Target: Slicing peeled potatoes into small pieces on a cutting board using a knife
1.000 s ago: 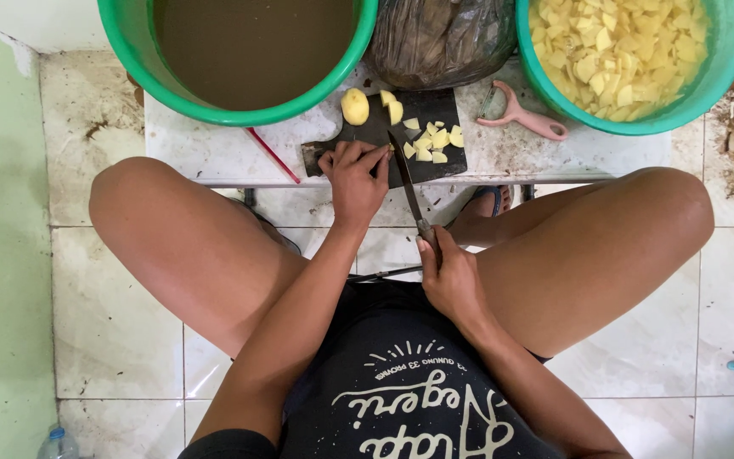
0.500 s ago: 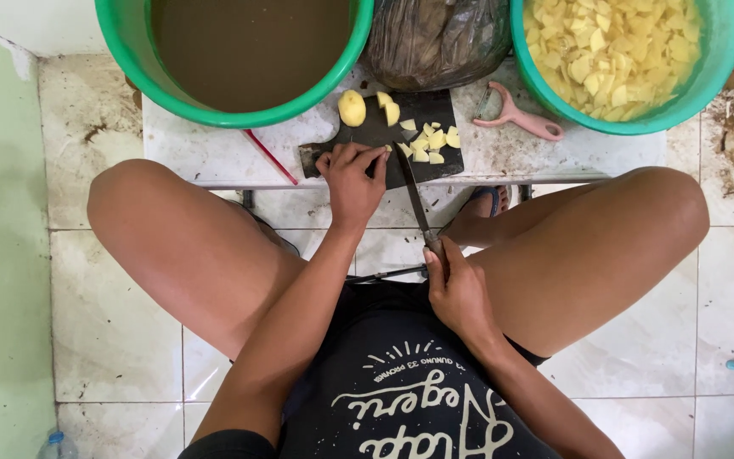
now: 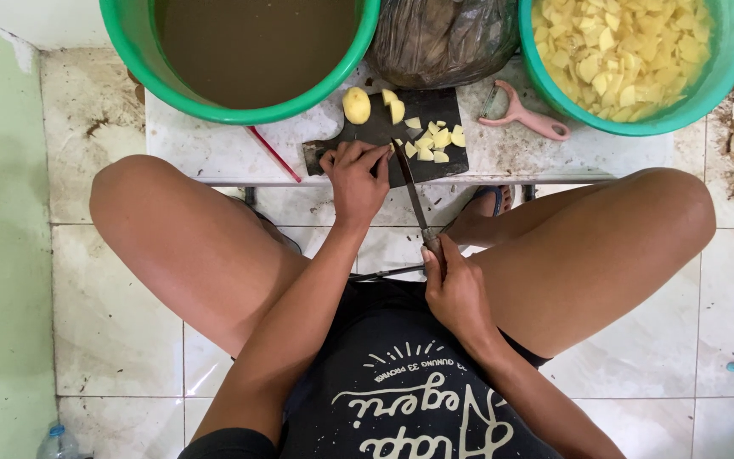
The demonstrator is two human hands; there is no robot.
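At the far left of the frame a green basin (image 3: 142, 59) of murky brown water sits on the low white table (image 3: 206, 153), a thin red stick (image 3: 273, 154) lying just below its rim. Your left hand (image 3: 354, 178) presses down with curled fingers on a piece at the near edge of the dark cutting board (image 3: 380, 127); over the last second it has barely shifted, and the whole peeled potato (image 3: 355, 105) is still uncut. Your right hand (image 3: 456, 289) stays closed around the handle of the knife (image 3: 411, 191), whose tip has slid slightly along the board beside your left fingertips, so slicing looks mid-stroke. Cut potato pieces (image 3: 433, 140) lie right of the blade. Above, a dark crumpled plastic bag (image 3: 439, 34), unlabelled; then a pink peeler (image 3: 524, 116) and a green basin of slices (image 3: 630, 51).
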